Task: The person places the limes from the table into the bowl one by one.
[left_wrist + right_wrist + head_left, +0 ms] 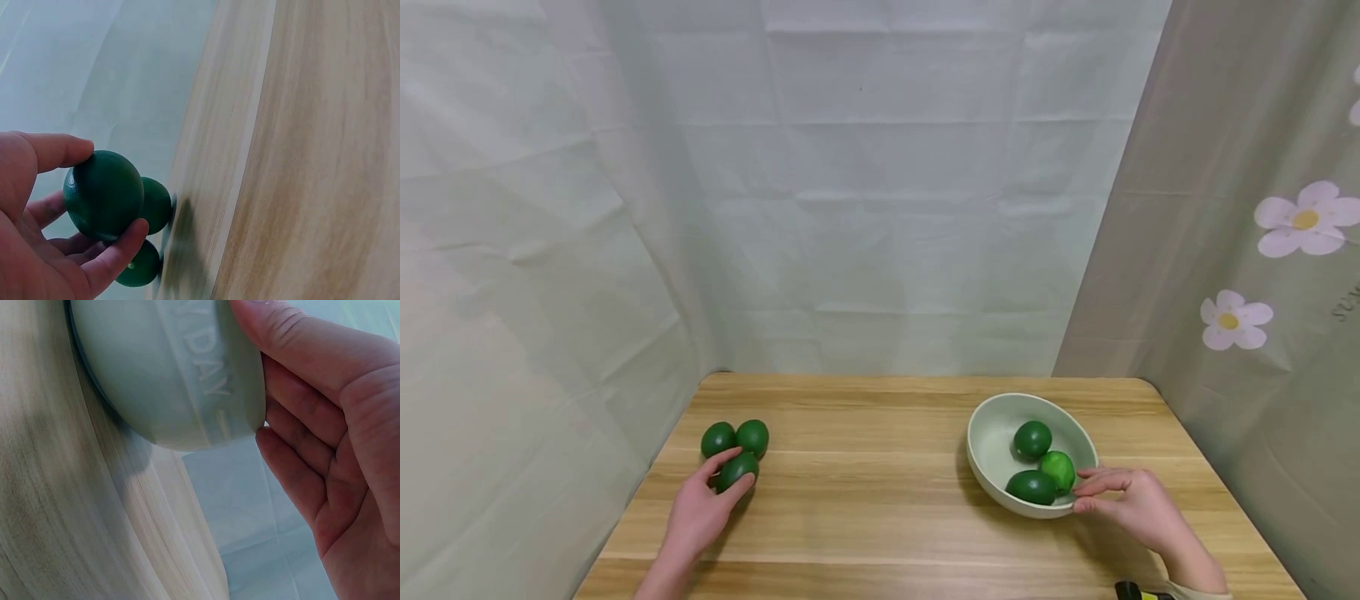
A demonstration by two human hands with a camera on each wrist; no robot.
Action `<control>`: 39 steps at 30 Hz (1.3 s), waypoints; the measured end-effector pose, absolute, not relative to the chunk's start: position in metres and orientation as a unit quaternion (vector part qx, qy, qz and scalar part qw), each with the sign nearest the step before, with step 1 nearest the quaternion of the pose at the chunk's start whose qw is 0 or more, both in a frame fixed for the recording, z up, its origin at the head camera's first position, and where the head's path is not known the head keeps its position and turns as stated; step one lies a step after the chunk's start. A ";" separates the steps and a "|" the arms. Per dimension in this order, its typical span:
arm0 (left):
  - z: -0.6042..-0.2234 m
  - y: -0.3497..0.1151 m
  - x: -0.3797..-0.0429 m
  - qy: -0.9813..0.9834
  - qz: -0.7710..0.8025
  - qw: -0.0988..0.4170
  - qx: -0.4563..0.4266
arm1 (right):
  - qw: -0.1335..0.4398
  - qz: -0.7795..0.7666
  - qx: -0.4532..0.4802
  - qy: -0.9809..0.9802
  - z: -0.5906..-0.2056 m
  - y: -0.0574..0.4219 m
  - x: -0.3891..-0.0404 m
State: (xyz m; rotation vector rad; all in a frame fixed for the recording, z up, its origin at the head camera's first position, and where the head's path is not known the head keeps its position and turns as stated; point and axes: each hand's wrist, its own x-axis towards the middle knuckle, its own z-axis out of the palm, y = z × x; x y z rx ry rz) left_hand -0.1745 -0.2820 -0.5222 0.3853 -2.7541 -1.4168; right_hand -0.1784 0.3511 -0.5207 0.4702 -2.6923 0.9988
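At the left of the worktop (865,517), the left hand (698,510) is pinching a fruit (737,472) between thumb and fingers, which are spreading only as wide as the fruit. Just beyond, on its far side, two other fruits (718,438) are lying side by side. Well apart to the right, the bowl (988,442) is holding three fruits (1031,487), and the right hand (1131,508) is pinching its rim at the near right side. For the coming move, I am judging this relation most important: the bowl is lying to the right of the pinched fruit, at nearly the same depth. The fruit is looking almost round, so its long axis is hardly showing. Whether it is touching the worktop, I cannot tell.
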 end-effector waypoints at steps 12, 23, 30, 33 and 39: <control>-0.524 -0.278 -0.174 -0.884 -0.453 0.026 0.116 | 0.113 0.347 0.157 -0.917 -0.521 0.350 -0.176; -0.523 -0.276 -0.174 -0.874 -0.471 0.030 0.117 | 0.113 0.349 0.162 -0.916 -0.522 0.350 -0.177; -0.521 -0.274 -0.174 -0.873 -0.473 0.034 0.113 | 0.112 0.349 0.157 -0.917 -0.521 0.350 -0.176; -0.521 -0.273 -0.174 -0.873 -0.474 0.035 0.111 | 0.112 0.346 0.157 -0.918 -0.521 0.350 -0.176; -0.521 -0.273 -0.174 -0.873 -0.474 0.038 0.109 | 0.112 0.347 0.158 -0.918 -0.521 0.350 -0.177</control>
